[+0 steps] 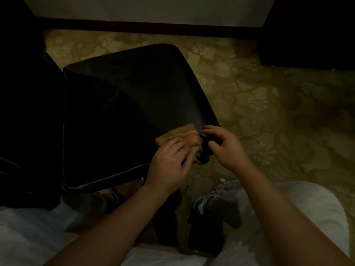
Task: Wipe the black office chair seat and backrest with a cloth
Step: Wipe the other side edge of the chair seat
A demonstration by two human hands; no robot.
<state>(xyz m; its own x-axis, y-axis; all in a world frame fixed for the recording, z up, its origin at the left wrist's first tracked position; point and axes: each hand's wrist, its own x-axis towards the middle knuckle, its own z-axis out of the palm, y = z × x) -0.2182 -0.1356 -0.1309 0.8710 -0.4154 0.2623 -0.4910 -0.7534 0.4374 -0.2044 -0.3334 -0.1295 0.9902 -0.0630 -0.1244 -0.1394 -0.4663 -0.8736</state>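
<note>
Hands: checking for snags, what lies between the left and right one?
In the head view, the bunched end of the cloth and a corner of the chair lie between left hand and right hand.

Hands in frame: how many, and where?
2. Left hand presses the tan cloth on the black chair; right hand grips the chair's edge beside the cloth.

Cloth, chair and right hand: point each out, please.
cloth [175, 135], head view, on its flat tan fold.
chair [153, 89], head view, middle of its black panel.
right hand [225, 148], head view, back of the hand gripping the chair's corner.
</note>
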